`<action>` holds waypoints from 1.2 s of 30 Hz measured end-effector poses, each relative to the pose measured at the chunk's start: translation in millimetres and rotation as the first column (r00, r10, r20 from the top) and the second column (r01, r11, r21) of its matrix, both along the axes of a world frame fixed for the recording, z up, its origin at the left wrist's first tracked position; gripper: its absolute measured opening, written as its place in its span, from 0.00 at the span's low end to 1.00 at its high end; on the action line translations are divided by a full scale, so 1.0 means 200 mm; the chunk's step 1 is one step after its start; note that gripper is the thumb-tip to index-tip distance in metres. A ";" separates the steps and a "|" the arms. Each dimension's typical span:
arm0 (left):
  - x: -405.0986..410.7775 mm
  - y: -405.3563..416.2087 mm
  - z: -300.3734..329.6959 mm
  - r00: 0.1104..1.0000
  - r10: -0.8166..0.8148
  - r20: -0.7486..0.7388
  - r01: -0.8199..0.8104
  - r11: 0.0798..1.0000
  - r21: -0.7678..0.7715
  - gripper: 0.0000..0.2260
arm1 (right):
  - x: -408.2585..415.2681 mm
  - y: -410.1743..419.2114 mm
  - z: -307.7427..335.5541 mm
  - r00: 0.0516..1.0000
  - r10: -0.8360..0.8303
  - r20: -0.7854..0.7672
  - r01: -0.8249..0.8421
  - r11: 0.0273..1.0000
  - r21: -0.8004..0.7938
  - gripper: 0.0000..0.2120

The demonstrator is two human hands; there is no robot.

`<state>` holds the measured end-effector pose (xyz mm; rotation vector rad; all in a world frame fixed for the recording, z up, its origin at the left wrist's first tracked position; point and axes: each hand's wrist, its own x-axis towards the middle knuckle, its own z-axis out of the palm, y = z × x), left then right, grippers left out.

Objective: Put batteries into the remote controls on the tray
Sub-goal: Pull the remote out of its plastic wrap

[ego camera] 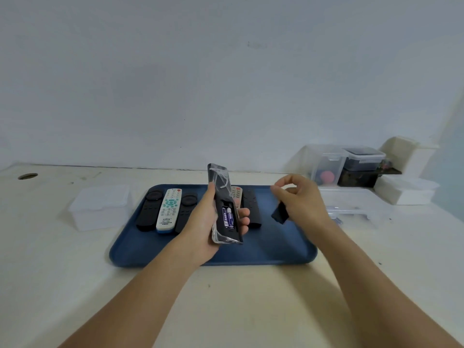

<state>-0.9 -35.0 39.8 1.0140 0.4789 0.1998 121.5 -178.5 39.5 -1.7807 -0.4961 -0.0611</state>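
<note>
Clamped around a black remote point(224, 209), the left hand point(204, 222) holds it back-up and tilted above the blue tray point(276, 249), thumb on one long edge and fingertips point(244, 217) wrapped over the other. Its compartment is open, with two purple batteries point(228, 217) seated side by side. A loose clear wrapper clings to the remote. The right hand point(301, 197), just to the right of the held remote, pinches a small black battery cover point(280, 214) between thumb and fingers.

Closing the compartment looks like the step in hand. To do it well, I would keep the wrapper clear of the opening, lay the cover flat over the batteries with its tabs towards the slots, then slide until it seats. The other remotes lie on the tray behind the held one, among them a white remote point(168, 209) to its left.
</note>
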 end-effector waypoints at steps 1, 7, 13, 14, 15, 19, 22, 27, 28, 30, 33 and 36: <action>-0.01 0.01 0.01 0.999 -0.021 0.024 0.021 1.000 -0.018 0.32 | 0.04 -0.05 0.00 0.997 0.004 0.080 0.013 0.979 -0.205 0.04; -0.02 0.02 0.02 0.989 -0.095 0.116 0.098 0.995 -0.021 0.32 | -0.09 -0.06 -0.03 0.861 0.160 0.484 0.224 0.733 -0.642 0.10; 0.00 -0.01 0.01 0.991 -0.023 0.130 0.009 0.994 0.109 0.33 | -0.35 0.04 0.02 0.839 0.151 0.523 -0.173 0.985 -0.008 0.07; -0.01 -0.02 0.02 0.991 -0.004 0.135 -0.014 0.992 0.127 0.32 | -0.38 0.05 0.03 0.824 0.158 0.544 -0.209 0.977 0.032 0.08; -0.01 -0.03 0.02 0.990 0.018 0.141 -0.038 0.989 0.143 0.30 | -0.40 0.06 0.02 0.809 0.177 0.560 -0.234 0.972 0.031 0.08; -0.02 -0.04 0.02 0.988 0.067 0.141 -0.094 0.976 0.195 0.29 | -0.41 0.09 -0.04 0.762 0.230 0.606 -0.227 0.970 -0.082 0.07; -0.01 -0.05 0.02 0.984 0.100 0.145 -0.130 0.967 0.218 0.28 | -0.40 0.12 -0.06 0.749 0.209 0.628 -0.190 0.977 -0.098 0.06; -0.02 -0.07 0.01 0.973 0.159 0.170 -0.199 0.946 0.257 0.28 | -0.39 0.17 -0.10 0.769 0.136 0.625 -0.126 0.990 -0.061 0.06; -0.02 -0.07 0.00 0.970 0.176 0.166 -0.217 0.937 0.273 0.28 | -0.39 0.18 -0.10 0.772 0.129 0.623 -0.120 0.991 -0.057 0.06; -0.01 -0.06 -0.01 0.967 0.206 0.150 -0.243 0.922 0.301 0.26 | -0.38 0.22 -0.12 0.769 0.119 0.628 -0.101 0.993 -0.065 0.05; -0.01 -0.05 -0.03 0.967 0.235 0.102 -0.256 0.909 0.329 0.27 | -0.38 0.26 -0.15 0.776 0.155 0.611 -0.119 0.988 -0.100 0.05; 0.00 -0.05 -0.05 0.969 0.233 0.080 -0.246 0.911 0.332 0.27 | -0.36 0.29 -0.18 0.768 0.197 0.609 -0.157 0.980 -0.118 0.05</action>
